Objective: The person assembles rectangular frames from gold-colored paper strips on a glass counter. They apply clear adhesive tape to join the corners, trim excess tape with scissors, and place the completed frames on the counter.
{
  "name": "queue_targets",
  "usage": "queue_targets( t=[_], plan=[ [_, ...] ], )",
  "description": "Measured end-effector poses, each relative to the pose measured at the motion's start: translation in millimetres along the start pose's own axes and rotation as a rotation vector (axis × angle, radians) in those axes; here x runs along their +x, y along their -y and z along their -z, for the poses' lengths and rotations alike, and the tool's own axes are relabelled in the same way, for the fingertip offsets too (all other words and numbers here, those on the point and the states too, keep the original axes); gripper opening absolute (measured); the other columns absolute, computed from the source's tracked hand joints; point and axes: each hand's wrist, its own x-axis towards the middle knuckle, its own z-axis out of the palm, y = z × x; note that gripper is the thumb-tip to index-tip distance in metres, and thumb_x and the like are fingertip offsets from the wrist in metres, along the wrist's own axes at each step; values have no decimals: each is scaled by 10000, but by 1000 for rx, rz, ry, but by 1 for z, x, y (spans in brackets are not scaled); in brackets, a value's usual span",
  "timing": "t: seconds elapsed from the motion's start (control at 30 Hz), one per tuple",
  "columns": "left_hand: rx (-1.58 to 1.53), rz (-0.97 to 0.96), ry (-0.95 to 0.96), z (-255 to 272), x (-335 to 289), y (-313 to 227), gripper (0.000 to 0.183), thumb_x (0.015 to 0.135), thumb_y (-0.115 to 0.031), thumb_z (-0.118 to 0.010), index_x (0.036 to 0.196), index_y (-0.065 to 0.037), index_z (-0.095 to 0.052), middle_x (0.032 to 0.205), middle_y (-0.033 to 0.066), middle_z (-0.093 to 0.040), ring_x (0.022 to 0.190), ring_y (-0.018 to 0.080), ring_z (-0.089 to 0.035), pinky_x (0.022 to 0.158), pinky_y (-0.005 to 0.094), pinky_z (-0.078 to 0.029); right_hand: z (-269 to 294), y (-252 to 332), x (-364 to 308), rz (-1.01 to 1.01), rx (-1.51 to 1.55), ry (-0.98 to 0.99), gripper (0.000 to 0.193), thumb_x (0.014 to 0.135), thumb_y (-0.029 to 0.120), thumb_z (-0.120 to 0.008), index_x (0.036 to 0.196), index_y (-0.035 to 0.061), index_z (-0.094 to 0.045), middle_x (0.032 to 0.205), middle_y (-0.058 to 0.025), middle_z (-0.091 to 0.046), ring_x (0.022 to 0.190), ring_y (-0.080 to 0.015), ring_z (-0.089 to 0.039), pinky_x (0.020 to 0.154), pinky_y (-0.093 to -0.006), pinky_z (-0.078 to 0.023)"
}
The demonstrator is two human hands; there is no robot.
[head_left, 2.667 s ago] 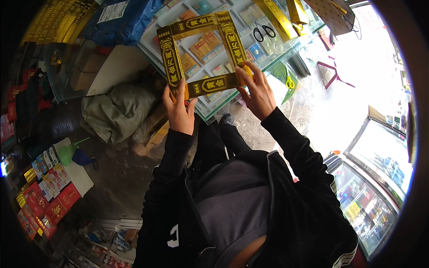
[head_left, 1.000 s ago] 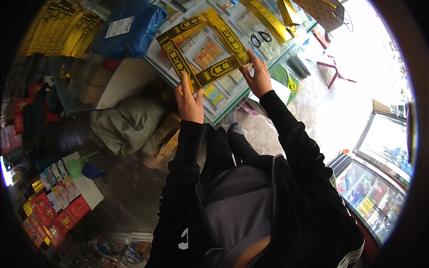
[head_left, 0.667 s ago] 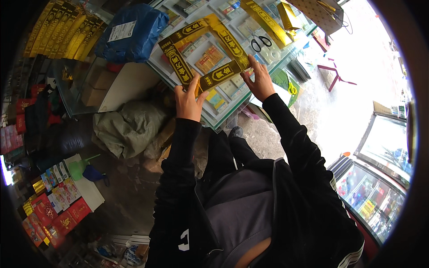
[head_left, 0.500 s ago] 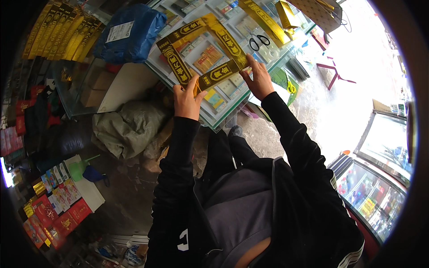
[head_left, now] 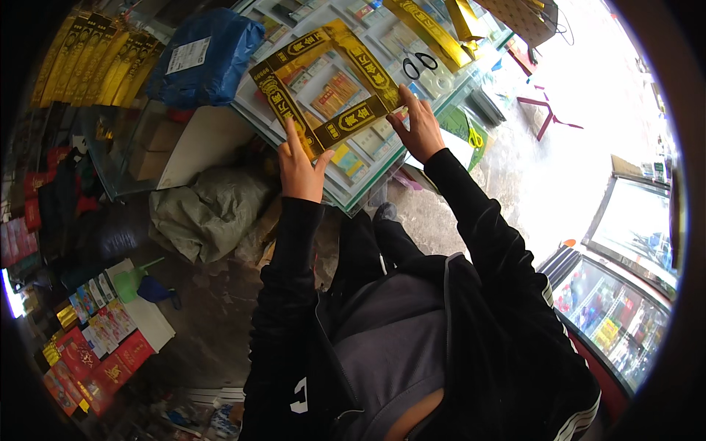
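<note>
A rectangular frame of gold-and-black printed card strips (head_left: 355, 123) lies on the glass display counter (head_left: 365, 192), its middle hollow. My left hand (head_left: 300, 170) is at its near left corner, the index finger stretched along the left strip and the thumb spread apart against the near strip. At the near right corner, my right hand (head_left: 422, 134) has its thumb and index finger closed on the edge. Black-handled scissors (head_left: 419, 65) and a roll of clear tape (head_left: 440, 83) lie just beyond the right corner. Another gold strip (head_left: 430, 33) lies farther back.
A blue wrapped parcel (head_left: 204, 59) sits on the counter's left, near a row of gold packages (head_left: 92, 62). A grey-green sack (head_left: 209, 209) rests below. Yellow scissors (head_left: 475, 138) lie on green material at right. A patterned bag (head_left: 518, 20) stands at the back.
My left index finger has reached forward along the left strip, and the hand has shifted slightly left. The frame has turned a little; my right hand stays at its corner.
</note>
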Motion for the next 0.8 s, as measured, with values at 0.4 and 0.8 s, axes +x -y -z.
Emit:
queue_targets(
  t=[0.4, 0.8],
  plan=[
    [-53, -102, -49, 0, -4, 12, 1055, 805, -137, -834, 1597, -30, -145, 1481, 293, -384, 1342, 442, -428, 1123, 467, -390, 5, 2, -3, 4, 93, -17, 701, 864, 79, -677, 1490, -3, -371, 1300, -216, -602, 1157, -388, -551, 1030, -440, -444],
    [-126, 47, 22, -4, -9, 27, 891, 845, -188, -844, 1531, 38, -323, 1324, 189, -476, 1116, 277, -606, 926, 381, -566, 1, 1, -13, -2, 138, -86, 673, 822, 59, -631, 1447, -44, -401, 1304, -261, -578, 1263, -439, -493, 1099, -456, -404]
  ],
)
